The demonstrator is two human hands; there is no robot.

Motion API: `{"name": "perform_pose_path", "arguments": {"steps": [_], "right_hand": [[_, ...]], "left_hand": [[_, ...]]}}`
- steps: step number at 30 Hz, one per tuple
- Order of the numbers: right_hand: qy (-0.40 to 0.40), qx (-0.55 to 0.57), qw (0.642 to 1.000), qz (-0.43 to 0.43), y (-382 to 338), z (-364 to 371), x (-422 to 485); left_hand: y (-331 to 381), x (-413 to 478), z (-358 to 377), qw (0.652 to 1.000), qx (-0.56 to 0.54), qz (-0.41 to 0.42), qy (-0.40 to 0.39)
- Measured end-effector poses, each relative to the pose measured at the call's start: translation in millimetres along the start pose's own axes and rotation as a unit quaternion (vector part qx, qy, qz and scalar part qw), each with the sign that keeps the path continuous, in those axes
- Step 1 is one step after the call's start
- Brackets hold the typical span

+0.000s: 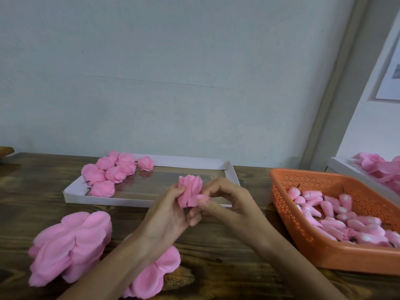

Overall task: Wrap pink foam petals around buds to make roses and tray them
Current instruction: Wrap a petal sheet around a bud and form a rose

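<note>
A half-wrapped pink foam rose is held above the table's middle. My left hand grips it from below and the left, fingers curled round its base. My right hand pinches a petal at the rose's right side. Behind the hands lies a shallow white tray with several finished pink roses gathered in its left end. A stack of loose pink petal sheets lies at the front left, and another petal sheet shows under my left forearm. The bud inside the rose is hidden.
An orange perforated basket at the right holds several pink buds with dark stems. A white box with more pink foam pieces stands at the far right. The dark wooden table ends at a pale wall.
</note>
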State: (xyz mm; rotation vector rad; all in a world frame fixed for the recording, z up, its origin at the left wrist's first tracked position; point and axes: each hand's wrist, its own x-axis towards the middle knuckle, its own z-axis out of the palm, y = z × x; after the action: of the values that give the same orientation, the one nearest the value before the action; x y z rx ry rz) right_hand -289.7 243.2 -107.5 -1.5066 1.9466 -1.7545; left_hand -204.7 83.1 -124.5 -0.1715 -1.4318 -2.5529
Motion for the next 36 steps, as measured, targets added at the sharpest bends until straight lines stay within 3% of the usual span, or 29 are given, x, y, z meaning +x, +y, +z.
{"name": "perform_pose_path", "arguments": {"steps": [7,9,14,17,20,24,27,32,36], "right_hand": [[-0.015,0.038,0.999,-0.004,1.1,3.7,-3.0],[0.006,0.027,1.000,-0.007,-1.1,6.1,-3.1],[0.107,-0.132,0.985,-0.030,-0.8,9.5,-5.3],[0.143,-0.139,0.979,-0.047,-2.0,11.2,-5.5],[0.158,-0.121,0.979,-0.041,-3.6,13.7,-6.2],[0.178,0.013,0.984,0.014,-8.6,19.5,-7.5],[0.146,0.152,0.977,0.031,-13.4,19.7,-7.0],[0.093,0.071,0.992,0.037,-11.4,10.7,-4.3],[0.101,0.005,0.995,0.025,-10.9,9.3,-5.0]], "left_hand": [[-7.5,-2.0,4.8,0.996,0.061,0.048,0.053],[-10.5,-3.4,5.9,0.995,0.073,0.050,0.053],[-12.4,-5.7,8.8,0.991,0.115,0.060,0.021],[-8.9,-4.8,6.0,0.987,0.143,0.063,-0.024],[-8.6,-4.3,1.5,0.983,0.179,0.043,-0.016],[-10.2,-4.8,4.2,0.991,0.133,0.027,-0.009],[-6.2,-3.3,3.4,0.994,0.109,0.027,-0.007],[1.8,-0.5,2.2,0.998,0.062,0.019,-0.014],[-1.6,-0.3,-1.5,0.999,0.032,-0.006,-0.037]]}}
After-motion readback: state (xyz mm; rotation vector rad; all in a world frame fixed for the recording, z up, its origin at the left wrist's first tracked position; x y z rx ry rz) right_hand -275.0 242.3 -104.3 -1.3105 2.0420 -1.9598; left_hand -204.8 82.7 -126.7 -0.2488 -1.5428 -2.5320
